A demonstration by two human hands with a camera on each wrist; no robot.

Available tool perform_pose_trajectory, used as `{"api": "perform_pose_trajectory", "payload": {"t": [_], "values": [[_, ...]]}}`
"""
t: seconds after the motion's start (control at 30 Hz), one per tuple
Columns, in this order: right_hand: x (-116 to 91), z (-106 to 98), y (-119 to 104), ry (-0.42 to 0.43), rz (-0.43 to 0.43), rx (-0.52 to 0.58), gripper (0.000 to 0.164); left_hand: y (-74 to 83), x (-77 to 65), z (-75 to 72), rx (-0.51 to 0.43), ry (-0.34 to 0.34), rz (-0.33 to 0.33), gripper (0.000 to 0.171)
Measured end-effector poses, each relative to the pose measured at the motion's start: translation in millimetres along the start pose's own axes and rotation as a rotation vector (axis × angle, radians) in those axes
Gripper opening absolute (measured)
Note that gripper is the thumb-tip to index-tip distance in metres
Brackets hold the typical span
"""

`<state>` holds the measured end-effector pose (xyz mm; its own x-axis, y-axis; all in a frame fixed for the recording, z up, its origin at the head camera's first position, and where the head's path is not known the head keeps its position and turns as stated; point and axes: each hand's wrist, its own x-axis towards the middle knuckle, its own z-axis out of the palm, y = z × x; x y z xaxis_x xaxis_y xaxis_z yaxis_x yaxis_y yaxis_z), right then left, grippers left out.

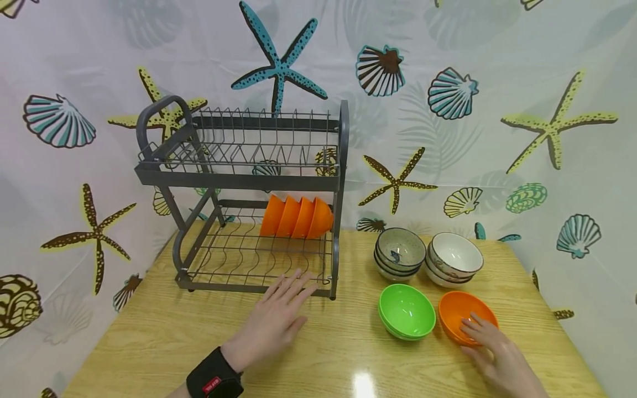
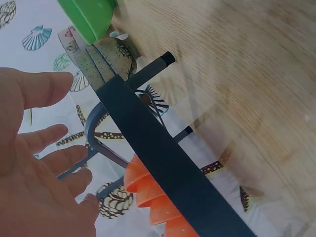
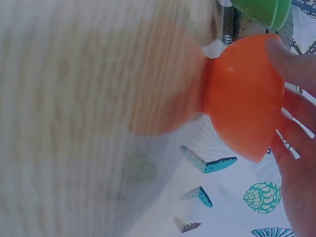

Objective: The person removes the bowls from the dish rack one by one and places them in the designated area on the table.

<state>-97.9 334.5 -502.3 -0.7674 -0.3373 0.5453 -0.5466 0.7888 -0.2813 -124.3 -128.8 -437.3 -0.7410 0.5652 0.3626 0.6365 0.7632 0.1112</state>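
- Plain orange bowl (image 1: pixel 456 308) at the right hand (image 1: pixel 497 356)
- Plain bright-green bowls (image 1: pixel 406 309) left of it
- Dark grey rack (image 1: pixel 249 180) beyond the left hand (image 1: pixel 271 320)
- Yellowish wood-grain worktop (image 1: pixel 333 348) beneath both

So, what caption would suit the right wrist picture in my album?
A right hand at the rim of an orange bowl, with green bowls partly showing at the top edge.

The left hand (image 1: pixel 271 326), over the near part of the tabletop (image 1: pixel 149 354), is bare; a broad black band (image 1: pixel 214 369) wraps its wrist. The band carries a small red rectangular label (image 1: pixel 212 385) with pale lettering, illegible here; its material is perhaps fabric, though blur leaves that uncertain. Nearer the tabletop's right edge, the right hand (image 1: pixel 497 356) and visible forearm are bare.
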Motion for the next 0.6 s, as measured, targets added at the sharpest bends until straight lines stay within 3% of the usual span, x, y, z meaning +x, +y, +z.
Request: {"api": "perform_pose_trajectory", "payload": {"t": [0.33, 0.5, 0.6], "values": [[3, 1, -9, 0.047, 0.062, 0.053, 0.050, -22.0, 4.8, -1.6, -0.392, -0.030, -0.245, 0.065], [6, 3, -17, 0.071, 0.067, 0.082, 0.048, -35.2, 7.3, -4.9, -0.538, -0.023, -0.359, 0.064], [8, 4, -20, 0.075, 0.049, 0.079, 0.047, -43.9, 10.5, -7.5, -0.578, 0.008, -0.403, 0.062]]}}
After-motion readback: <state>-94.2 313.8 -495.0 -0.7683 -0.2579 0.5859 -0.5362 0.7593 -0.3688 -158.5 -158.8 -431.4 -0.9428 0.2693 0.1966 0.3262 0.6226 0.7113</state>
